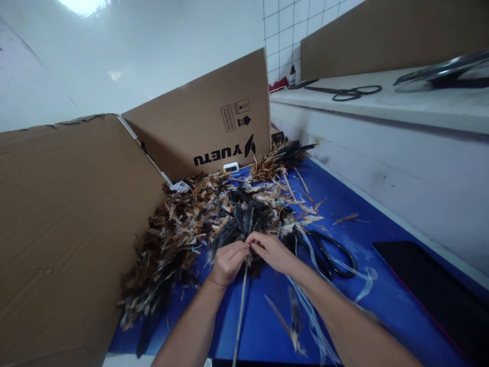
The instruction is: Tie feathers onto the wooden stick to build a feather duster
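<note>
Both hands meet at the middle of the view, over a bundle of dark feathers (pixel 244 216) on top of a thin pale stick (pixel 240 316). My left hand (pixel 230 260) has its fingers pinched at the base of the bundle. Against it, my right hand (pixel 269 250) pinches with thumb and forefinger at the same spot. What exactly lies between the fingertips is too small to tell. The stick runs down from below the hands toward the near edge of the blue table (pixel 263 326). Pale translucent strips (pixel 311 311) lie beneath my right forearm.
Brown and black loose feathers (pixel 171 224) spread over the table. Black-handled scissors (pixel 338 255) and a dark tablet-like slab (pixel 428 290) lie at right. Cardboard panels (pixel 206 117) stand left and behind. Another pair of scissors (pixel 351 93) rests on a white ledge (pixel 405 109).
</note>
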{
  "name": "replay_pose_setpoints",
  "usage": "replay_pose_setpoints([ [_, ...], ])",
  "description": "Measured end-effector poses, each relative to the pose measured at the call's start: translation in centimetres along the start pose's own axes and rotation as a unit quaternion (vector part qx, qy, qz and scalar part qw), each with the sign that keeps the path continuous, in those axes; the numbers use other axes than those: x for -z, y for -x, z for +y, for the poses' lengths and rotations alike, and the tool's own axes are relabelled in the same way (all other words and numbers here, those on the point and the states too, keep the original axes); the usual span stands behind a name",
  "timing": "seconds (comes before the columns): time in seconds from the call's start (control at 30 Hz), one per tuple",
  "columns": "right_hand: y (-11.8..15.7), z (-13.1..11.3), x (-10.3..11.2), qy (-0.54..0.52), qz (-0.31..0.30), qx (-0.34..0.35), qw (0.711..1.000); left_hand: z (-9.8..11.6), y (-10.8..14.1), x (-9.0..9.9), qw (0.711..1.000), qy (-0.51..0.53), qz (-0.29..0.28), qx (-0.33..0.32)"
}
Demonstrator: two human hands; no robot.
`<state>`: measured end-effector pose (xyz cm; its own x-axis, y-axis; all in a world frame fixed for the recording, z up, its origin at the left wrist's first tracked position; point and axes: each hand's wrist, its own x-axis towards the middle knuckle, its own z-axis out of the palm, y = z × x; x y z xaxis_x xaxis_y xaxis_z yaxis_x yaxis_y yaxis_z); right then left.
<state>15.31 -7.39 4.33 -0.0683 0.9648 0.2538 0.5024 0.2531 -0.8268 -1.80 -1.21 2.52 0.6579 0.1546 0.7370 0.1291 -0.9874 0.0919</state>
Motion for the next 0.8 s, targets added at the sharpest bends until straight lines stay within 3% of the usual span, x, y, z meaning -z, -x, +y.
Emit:
replay_pose_setpoints([
  [0.27, 0.2, -0.5, -0.3, 0.054, 0.023, -0.042, 0.997, 0.0, -0.1, -0.1, 1.0, 0.001, 0.015, -0.001],
  [0.53, 0.4, -1.1, -0.1, 0.113, 0.009, -0.053, 0.992, 0.0, -0.2, 0.0, 0.999, 0.008, 0.03, 0.023],
  [0.8, 0.5, -1.2, 0.3, 0.153, 0.02, -0.074, 0.985, 0.5, -0.5, 0.4, 0.985, 0.035, 0.05, 0.16],
])
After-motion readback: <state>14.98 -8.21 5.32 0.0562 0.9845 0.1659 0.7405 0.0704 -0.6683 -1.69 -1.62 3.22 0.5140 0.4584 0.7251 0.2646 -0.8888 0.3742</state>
